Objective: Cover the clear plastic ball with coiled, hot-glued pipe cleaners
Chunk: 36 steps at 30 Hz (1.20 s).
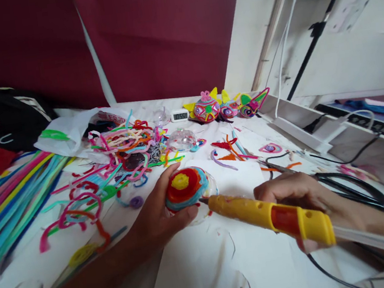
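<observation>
My left hand (167, 209) is closed around a clear plastic ball (213, 185), partly covered with coils of pipe cleaner in yellow, red, orange and light blue. In my right hand (302, 190) is a yellow hot glue gun (240, 208), with a clear glue stick (380, 241) coming out of its back end. The gun's dark nozzle tip is at the right lower edge of the coils, close to my left thumb; whether it touches the ball I cannot tell. Below the ball lies a white paper sheet (202, 271).
Loose pipe cleaners (134, 142) are heaped at the back left, with long bundles (14, 197) at the far left. Decorated balls (207, 107) and a small digital clock (180, 115) stand behind. Black-handled scissors (351, 188) and a dark cable (324, 268) lie at the right.
</observation>
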### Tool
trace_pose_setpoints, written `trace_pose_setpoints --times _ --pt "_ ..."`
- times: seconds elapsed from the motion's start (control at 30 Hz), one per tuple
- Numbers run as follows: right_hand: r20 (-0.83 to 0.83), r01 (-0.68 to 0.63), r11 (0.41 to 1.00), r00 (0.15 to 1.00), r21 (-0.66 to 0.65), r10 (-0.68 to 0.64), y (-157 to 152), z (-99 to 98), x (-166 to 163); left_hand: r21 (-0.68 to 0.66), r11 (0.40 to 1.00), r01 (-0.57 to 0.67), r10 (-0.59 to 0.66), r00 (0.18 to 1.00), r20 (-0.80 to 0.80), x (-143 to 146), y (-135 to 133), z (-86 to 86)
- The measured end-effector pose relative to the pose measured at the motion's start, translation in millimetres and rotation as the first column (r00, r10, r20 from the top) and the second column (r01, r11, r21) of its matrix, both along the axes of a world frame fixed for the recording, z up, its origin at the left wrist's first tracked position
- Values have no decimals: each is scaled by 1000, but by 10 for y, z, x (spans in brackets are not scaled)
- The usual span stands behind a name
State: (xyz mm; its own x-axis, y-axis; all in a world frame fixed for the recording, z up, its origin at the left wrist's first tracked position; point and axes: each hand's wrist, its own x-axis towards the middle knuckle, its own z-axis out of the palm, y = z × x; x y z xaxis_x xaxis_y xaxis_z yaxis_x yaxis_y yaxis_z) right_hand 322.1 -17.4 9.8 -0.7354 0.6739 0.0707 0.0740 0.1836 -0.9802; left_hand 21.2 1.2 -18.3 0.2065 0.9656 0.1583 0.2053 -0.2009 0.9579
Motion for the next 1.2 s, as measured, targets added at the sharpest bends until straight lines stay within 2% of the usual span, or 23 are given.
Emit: trace_pose_setpoints --times 0.07,0.17,0.43,0.6,0.77,0.9,0.97,1.07,1.2 --pt "-42 37 999 998 -34 -39 8 55 -22 5 1000 -5 5 1000 -11 3 3 4" --pt "-57 28 999 998 -28 -30 18 122 -42 7 1000 -30 30 998 -46 6 6 13" --pt "0 28 996 1000 -82 -28 -2 187 -69 9 999 -41 42 993 -110 30 -25 78" --pt "23 17 999 1000 43 -18 17 243 -75 35 999 -36 42 983 -180 18 15 68" --pt "19 51 982 998 182 -56 57 220 -26 242 970 -33 116 934 -337 -34 102 -80" --pt "93 108 933 985 343 -148 119 202 -2 356 934 -11 162 904 -397 -60 130 -144" --pt "164 114 896 966 430 -202 163 206 -4 359 933 4 157 895 -418 -66 137 -141" --pt "294 51 841 924 539 -244 227 211 -13 335 942 16 139 891 -433 -68 149 -120" --pt "443 -85 806 866 585 -230 269 174 -26 277 960 36 94 892 -442 -66 155 -93"
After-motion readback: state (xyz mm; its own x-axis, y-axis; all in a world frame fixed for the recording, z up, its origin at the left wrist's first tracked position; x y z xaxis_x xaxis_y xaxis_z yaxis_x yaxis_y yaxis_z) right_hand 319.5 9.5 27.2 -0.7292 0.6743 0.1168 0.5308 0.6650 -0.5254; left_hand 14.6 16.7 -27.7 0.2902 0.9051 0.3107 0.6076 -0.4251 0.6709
